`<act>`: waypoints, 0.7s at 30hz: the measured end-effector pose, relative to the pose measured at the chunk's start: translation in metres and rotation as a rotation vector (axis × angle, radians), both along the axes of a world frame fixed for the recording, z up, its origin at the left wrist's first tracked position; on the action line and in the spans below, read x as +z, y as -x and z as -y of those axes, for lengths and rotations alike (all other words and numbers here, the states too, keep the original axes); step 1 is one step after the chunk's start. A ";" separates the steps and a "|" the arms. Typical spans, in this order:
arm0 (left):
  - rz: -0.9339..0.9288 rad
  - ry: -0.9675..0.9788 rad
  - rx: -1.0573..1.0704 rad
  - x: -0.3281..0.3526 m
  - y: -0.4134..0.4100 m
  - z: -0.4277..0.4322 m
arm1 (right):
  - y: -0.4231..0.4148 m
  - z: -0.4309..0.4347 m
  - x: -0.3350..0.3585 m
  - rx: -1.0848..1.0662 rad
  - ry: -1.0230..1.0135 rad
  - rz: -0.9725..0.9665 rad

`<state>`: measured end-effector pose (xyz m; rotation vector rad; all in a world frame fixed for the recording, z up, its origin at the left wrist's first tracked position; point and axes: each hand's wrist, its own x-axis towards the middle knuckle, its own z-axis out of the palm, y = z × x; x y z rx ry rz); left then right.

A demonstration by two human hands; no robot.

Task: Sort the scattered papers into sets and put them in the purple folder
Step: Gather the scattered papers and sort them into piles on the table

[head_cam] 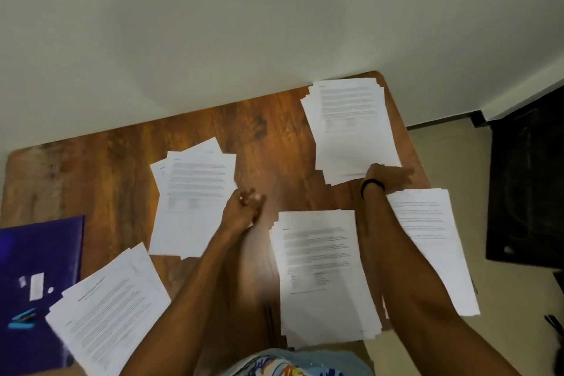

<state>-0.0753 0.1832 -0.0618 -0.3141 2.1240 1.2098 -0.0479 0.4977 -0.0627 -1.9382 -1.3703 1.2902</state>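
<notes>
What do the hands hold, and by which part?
Right hand rests on the near corner of the far paper stack; left hand: cannot be told.

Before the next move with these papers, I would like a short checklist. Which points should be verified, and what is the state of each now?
1. The purple folder is at hand, on the table's left side: ok.
2. Folder free to open: not ok; a blue stapler lies on it, and the near-left pile seems to overlap its corner.
3. Piles squared: not ok; the middle pile and the far-right pile are fanned.
4. The right hand rests on the far-right pile's near edge: ok.
5. What the left hand holds: cannot tell; its fingers are curled and blurred.
</notes>
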 end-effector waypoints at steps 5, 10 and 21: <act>-0.023 0.137 0.061 -0.014 -0.005 0.049 | 0.008 0.104 -0.009 0.344 -0.120 -0.019; -0.136 0.494 -0.071 -0.028 0.006 0.092 | 0.029 0.211 -0.032 1.099 0.089 0.177; -0.062 0.566 -0.448 -0.057 -0.037 0.141 | 0.087 0.279 -0.080 1.716 -0.305 0.373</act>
